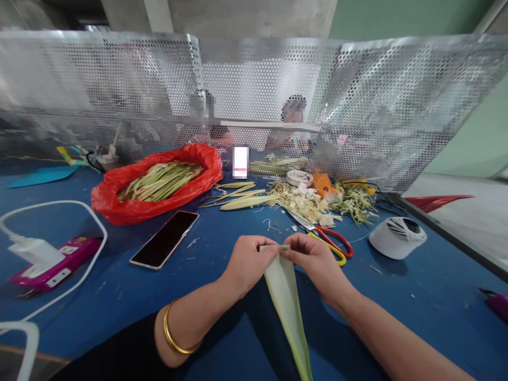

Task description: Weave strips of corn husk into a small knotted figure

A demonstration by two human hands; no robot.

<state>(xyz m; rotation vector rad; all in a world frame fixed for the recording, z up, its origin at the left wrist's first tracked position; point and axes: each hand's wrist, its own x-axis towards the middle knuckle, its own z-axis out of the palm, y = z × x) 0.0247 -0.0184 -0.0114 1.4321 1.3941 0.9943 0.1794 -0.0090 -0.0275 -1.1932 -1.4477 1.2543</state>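
A long pale-green husk leaf (284, 296) hangs down toward me, its wide cut end uppermost. My left hand (252, 262) pinches the left corner of that end between thumb and fingers. On the other corner my right hand (313, 259) is closed in a similar pinch, the two thumbs almost meeting. Just beyond my right hand lie scissors with red and yellow handles (335, 241), their blades pointing away to the left. Several loose leaf strips (246, 201) rest on the blue table farther off.
A red plastic bag (159, 211) full of leaves stands at the left, near a dark phone (164, 241) and a purple power strip (71, 259) with a white cable. Leaf scraps (297, 203) are heaped at the back. A white spool (391, 238) sits right. Perforated metal mesh (254, 69) closes the far side.
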